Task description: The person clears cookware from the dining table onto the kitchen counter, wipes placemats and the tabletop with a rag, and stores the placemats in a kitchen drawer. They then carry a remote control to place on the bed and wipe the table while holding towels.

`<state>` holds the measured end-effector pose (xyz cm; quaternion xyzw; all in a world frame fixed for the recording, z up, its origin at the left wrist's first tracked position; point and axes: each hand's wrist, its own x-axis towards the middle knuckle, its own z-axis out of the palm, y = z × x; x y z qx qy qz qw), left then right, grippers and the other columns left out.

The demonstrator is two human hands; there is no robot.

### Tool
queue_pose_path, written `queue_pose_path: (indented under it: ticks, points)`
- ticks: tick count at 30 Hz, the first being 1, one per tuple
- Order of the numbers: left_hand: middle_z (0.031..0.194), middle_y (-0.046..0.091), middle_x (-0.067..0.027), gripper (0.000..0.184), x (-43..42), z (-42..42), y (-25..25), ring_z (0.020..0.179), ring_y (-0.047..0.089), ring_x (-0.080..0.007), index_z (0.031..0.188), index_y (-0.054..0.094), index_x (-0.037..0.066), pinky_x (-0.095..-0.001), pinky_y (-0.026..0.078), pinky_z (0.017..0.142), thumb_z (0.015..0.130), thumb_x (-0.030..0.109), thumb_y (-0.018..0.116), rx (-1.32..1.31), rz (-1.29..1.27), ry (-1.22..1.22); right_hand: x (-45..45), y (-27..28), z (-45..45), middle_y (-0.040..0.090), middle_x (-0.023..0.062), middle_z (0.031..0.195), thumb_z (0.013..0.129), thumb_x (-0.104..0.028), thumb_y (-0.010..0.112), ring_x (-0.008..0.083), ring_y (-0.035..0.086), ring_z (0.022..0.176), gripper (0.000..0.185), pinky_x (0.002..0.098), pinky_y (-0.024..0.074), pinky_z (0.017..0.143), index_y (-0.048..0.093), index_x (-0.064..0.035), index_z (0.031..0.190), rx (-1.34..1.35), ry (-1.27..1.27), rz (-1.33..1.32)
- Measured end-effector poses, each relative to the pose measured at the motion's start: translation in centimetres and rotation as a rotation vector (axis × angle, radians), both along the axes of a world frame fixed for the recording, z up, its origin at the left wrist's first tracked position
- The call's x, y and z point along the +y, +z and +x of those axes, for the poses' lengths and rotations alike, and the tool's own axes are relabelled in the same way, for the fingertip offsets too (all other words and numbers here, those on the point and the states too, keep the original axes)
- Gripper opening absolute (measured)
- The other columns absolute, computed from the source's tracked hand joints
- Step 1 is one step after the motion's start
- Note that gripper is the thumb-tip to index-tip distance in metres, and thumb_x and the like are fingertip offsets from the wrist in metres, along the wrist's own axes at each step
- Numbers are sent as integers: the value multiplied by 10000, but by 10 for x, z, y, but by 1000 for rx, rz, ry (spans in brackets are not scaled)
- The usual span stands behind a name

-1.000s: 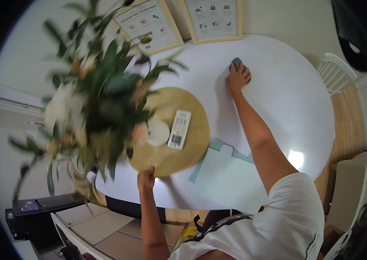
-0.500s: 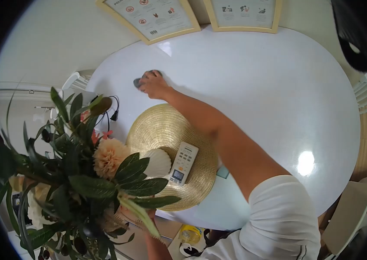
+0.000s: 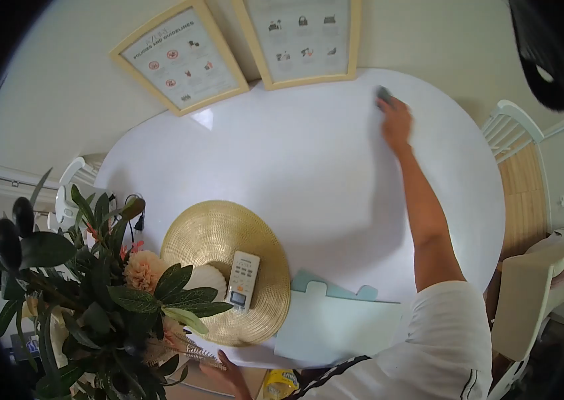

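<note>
My right hand (image 3: 397, 123) is closed on a bunched dark grey cloth (image 3: 383, 97), pressed to the white table (image 3: 309, 173) near its far right edge. Slight blur softens both. At the lower left, my left hand (image 3: 229, 379) is at the lower part of a large flower arrangement (image 3: 145, 270), its fingers partly hidden behind the blooms and leaves. The base of the arrangement is out of sight. A gold round placemat (image 3: 265, 267) lies beside the flowers, carrying a white remote control (image 3: 243, 283) and a white shell-shaped piece (image 3: 207, 280) partly covered by leaves.
Two framed signs (image 3: 182, 60) (image 3: 305, 47) lean on the wall at the table's back edge. Pale green sheets (image 3: 335, 327) lie at the near edge. A black cable (image 3: 139, 223) is at the left. White chairs (image 3: 515, 127) stand around; a yellow container (image 3: 281, 385) is below.
My right hand has swept the cloth from the table's left side to its far right. The view has shifted, showing more of the pale green sheets.
</note>
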<state>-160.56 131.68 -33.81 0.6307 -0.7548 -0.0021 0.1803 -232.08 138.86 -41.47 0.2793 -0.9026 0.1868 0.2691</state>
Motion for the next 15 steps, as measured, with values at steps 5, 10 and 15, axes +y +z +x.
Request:
queue_pose_path:
  ticks: [5,10,15]
  points:
    - [751,514,-89,117,49,-170,47,676,506,-158,879,512,-24,-288,444,619,865,72,577,630,267,-438,73,13,-33,495,58,1209,703,-70,599,300,423,1156,481,450,360,934,585,-232,1156,-64,-650,14]
    - [1067,540,-105,350,-64,-434,71,857,543,-128,1246,429,-40,-249,470,760,938,117,486,1331,364,-671,-14,-6,29,562,103,1008,734,-24,534,281,499,1005,242,423,380,831,596,-90,958,-38,211,-171]
    - [1292,410,-176,574,-249,-631,34,1039,491,-204,1298,333,-68,-327,376,952,902,272,571,1462,236,-709,18,40,107,547,73,1198,676,45,541,270,438,1204,438,382,355,996,634,-141,1061,-214,738,136]
